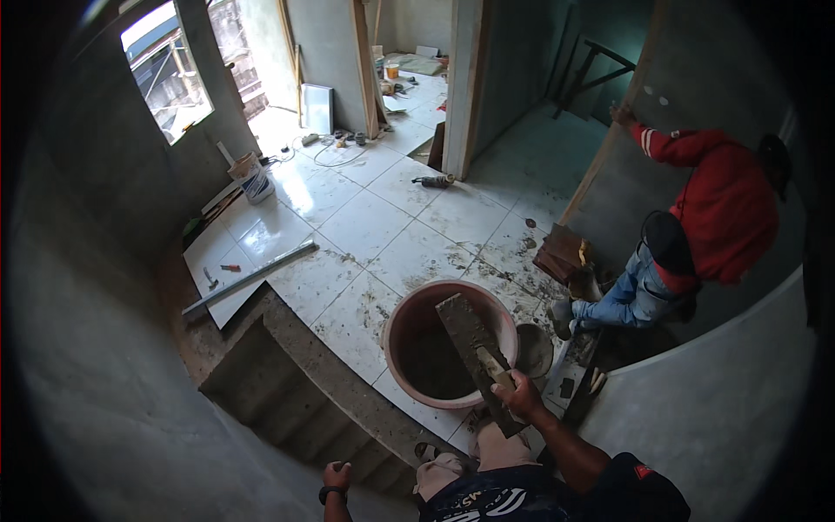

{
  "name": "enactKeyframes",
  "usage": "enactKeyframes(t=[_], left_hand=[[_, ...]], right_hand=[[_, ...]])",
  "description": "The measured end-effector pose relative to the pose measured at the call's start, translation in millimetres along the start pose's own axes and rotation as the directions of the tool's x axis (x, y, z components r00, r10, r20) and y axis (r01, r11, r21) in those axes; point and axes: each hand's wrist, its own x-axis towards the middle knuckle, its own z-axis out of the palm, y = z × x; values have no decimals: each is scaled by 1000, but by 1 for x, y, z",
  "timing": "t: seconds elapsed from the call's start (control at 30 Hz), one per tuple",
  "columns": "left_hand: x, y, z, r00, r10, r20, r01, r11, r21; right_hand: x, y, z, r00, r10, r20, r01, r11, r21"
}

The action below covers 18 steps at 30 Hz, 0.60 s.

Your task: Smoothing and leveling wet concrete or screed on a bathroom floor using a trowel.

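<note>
On the white tile floor (365, 226), near the top of the grey steps (287, 391), stands a big round pink tub (409, 304). It is the biggest thing close to the person, and it has dark wet cement inside. Across the tub, a long flat trowel board (470, 339) lies over the rim. Its long side runs from the far middle of the tub back toward the person, tilted down to the right hand (520, 396). That hand is closed tight around the near end of the board, just at the tub's near rim. So the board points away from the grip, out over the cement.

The left hand (337, 476) is far from the tub, low down beside the steps. It looks curled into a fist and holds nothing I can see. The right hand is much nearer to the tub.

To the right of the tub, 1 other person in a red top (722, 209) crouches by the wall. Left of the tub, a long metal bar (252, 278) lies on the floor.
</note>
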Motion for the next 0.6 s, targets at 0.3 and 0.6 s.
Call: enactKeyframes(t=[0.3,0.6], left_hand=[[-19,191,125,783,274,558,-489,826,282],[-67,267,164,691,184,699,-605,676,420]], right_hand=[[-40,129,-82,891,298,-342,-252,952,174],[-78,246,-120,735,515,-440,-393,853,343]])
